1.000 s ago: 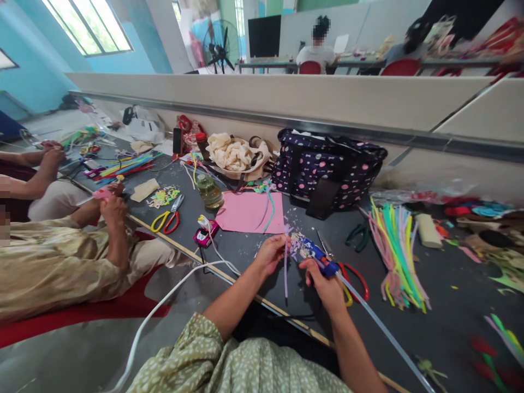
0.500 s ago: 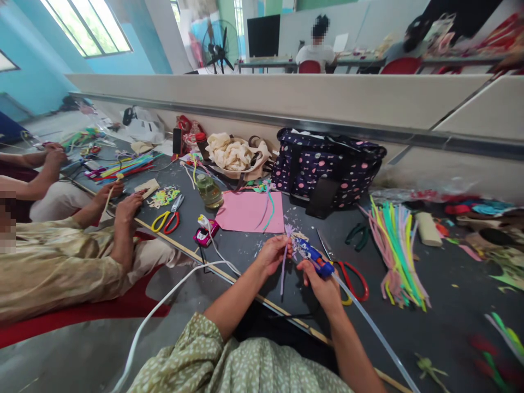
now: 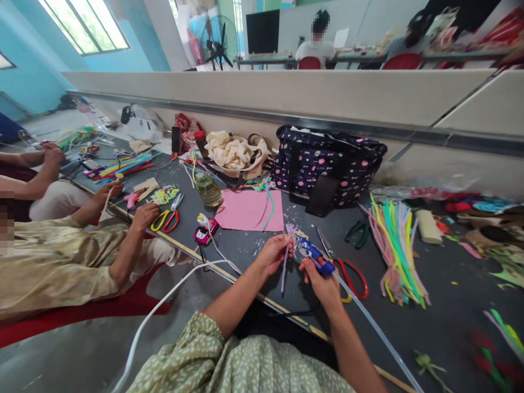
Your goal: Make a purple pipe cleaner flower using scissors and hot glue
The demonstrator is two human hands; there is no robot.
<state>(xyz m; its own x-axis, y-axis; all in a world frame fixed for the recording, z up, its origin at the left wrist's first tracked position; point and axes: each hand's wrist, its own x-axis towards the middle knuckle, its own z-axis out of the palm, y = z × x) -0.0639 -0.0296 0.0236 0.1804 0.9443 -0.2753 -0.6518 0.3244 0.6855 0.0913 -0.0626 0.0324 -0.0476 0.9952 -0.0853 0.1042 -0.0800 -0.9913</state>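
Pinched in the fingertips of my left hand [image 3: 275,255] is a purple pipe-cleaner piece [image 3: 289,233], with a fringed top and a stem hanging down. My right hand [image 3: 321,284] is closed round a blue glue gun [image 3: 311,252], its nozzle end close to the purple piece. A long clear glue stick [image 3: 374,325] runs out of the gun's back toward me. Red-and-yellow-handled scissors [image 3: 355,279] lie just right of that hand, partly hidden by it. Pale scraps lie around the gun's front end.
Beyond my hands lie a pink sheet [image 3: 248,212], a jar of liquid [image 3: 208,190] and a dotted bag [image 3: 327,169]. Pipe cleaners [image 3: 399,251] and green-handled pliers [image 3: 357,234] are on the right. A white cable [image 3: 151,311] crosses the table edge. A co-worker's hand [image 3: 145,215] is at left.
My hands, the purple piece and the glue gun hold nearly the same places. A co-worker's hand on the left has moved right, toward the other scissors, uncovering a pink object.
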